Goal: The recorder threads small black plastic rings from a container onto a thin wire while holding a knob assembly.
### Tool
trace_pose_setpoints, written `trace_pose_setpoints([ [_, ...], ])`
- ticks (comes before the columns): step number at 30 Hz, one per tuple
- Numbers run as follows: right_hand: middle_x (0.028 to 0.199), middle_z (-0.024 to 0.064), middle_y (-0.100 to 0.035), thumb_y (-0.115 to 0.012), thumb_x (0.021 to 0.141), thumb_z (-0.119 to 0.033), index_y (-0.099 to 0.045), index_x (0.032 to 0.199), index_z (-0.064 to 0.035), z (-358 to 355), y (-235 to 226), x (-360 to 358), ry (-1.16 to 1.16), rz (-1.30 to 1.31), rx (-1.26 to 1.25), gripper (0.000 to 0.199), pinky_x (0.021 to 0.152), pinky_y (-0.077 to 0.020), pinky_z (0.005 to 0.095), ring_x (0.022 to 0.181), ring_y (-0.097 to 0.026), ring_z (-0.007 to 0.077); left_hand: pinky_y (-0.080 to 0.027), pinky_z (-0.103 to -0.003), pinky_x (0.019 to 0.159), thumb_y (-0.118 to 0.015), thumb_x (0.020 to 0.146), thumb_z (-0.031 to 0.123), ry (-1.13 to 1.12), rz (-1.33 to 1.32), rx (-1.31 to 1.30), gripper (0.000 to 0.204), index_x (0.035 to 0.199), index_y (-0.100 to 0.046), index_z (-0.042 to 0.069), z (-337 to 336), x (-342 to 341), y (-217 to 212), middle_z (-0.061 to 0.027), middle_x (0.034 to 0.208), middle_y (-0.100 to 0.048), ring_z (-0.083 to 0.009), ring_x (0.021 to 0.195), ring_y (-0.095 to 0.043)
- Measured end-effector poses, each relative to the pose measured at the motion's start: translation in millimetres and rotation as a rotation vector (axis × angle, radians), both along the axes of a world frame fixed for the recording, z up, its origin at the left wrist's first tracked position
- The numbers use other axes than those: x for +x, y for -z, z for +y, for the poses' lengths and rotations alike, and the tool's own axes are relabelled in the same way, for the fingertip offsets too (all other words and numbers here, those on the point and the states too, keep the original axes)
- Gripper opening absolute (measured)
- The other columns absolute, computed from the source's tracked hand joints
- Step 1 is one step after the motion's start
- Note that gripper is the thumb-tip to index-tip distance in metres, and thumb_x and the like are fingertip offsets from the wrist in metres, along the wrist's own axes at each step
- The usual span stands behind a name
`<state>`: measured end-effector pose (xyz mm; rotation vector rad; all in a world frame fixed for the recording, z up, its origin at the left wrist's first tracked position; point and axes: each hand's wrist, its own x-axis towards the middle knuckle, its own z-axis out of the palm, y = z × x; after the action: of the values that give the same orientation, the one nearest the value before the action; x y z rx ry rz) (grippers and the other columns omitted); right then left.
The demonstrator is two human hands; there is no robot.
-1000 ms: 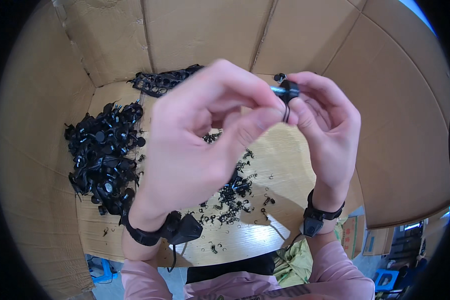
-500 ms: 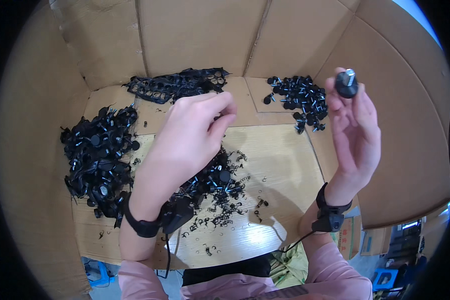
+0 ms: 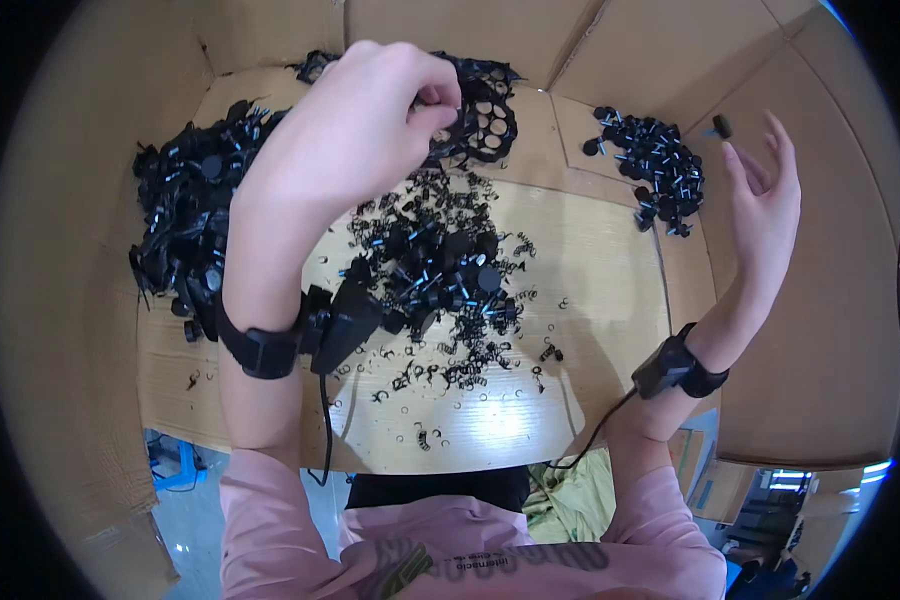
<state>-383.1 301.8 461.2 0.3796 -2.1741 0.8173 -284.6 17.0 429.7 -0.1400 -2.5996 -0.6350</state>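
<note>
My left hand (image 3: pixel 355 135) hovers over the back of the cardboard work surface (image 3: pixel 590 260). Its thumb and forefinger are pinched together at the edge of a black plastic frame with round holes (image 3: pixel 485 120). Whether they grip anything is hidden. My right hand (image 3: pixel 765 205) is raised at the right with its fingers spread and its palm empty. A small black part (image 3: pixel 722 125) is in the air just off its fingertips, above a heap of small black parts with blue tips (image 3: pixel 655 165).
A big heap of black parts (image 3: pixel 185 215) lies at the left. A looser pile of parts and small springs (image 3: pixel 440 270) fills the middle. Cardboard walls (image 3: pixel 820 330) enclose the surface on three sides. Both wrists carry black bands with cables.
My hands have parted. The left reached toward the holed frame and pinched shut. The right let go of the black part it held, which is now off its fingertips.
</note>
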Motion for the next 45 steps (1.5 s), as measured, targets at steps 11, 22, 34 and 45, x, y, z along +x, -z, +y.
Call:
trace_pose_setpoints([
  [11, 0.087, 0.0197, -0.067, -0.069, 0.081, -0.016, -0.066, 0.101, 0.0004, -103, 67, 25, -0.846, -0.556, 0.430, 0.026, 0.072, -0.0522, 0.0349, 0.080, -0.066, 0.0272, -0.051, -0.032, 0.068, -0.062, 0.079, 0.000, -0.009, 0.170, 0.087, 0.018, 0.097, -0.061, -0.001, 3, 2, -4, -0.0122, 0.084, -0.066, -0.0212, 0.071, -0.063],
  [22, 0.082, 0.0156, -0.065, -0.066, 0.081, -0.008, -0.060, 0.100, 0.0021, -140, 143, 11, -0.864, -0.783, 0.525, 0.022, 0.075, -0.0498, 0.0339, 0.080, -0.063, 0.0255, -0.051, -0.030, 0.067, -0.066, 0.080, 0.013, 0.042, 0.216, 0.149, 0.019, 0.092, -0.063, 0.000, 15, 2, -9, -0.0109, 0.082, -0.067, -0.0202, 0.071, -0.063],
  [34, 0.098, 0.0089, -0.064, -0.068, 0.077, 0.007, -0.055, 0.103, 0.0022, -84, 27, 40, -0.942, -0.282, -0.216, 0.030, 0.077, -0.0525, 0.0241, 0.086, -0.064, 0.0137, -0.049, -0.025, 0.075, -0.067, 0.083, 0.010, 0.349, 0.128, 0.587, 0.022, 0.103, -0.061, 0.001, 16, 4, -15, -0.0036, 0.091, -0.066, -0.0122, 0.084, -0.063],
  [45, 0.115, 0.0207, -0.058, -0.067, 0.077, 0.010, -0.054, 0.112, 0.0094, -49, -1, 74, -0.967, -0.105, -0.211, 0.037, 0.091, -0.0501, 0.0328, 0.106, -0.060, 0.0257, -0.051, -0.026, 0.083, -0.067, 0.077, -0.002, 0.593, 0.124, 0.792, 0.027, 0.103, -0.060, -0.004, 42, 26, -30, -0.0104, 0.095, -0.066, -0.0138, 0.087, -0.065],
])
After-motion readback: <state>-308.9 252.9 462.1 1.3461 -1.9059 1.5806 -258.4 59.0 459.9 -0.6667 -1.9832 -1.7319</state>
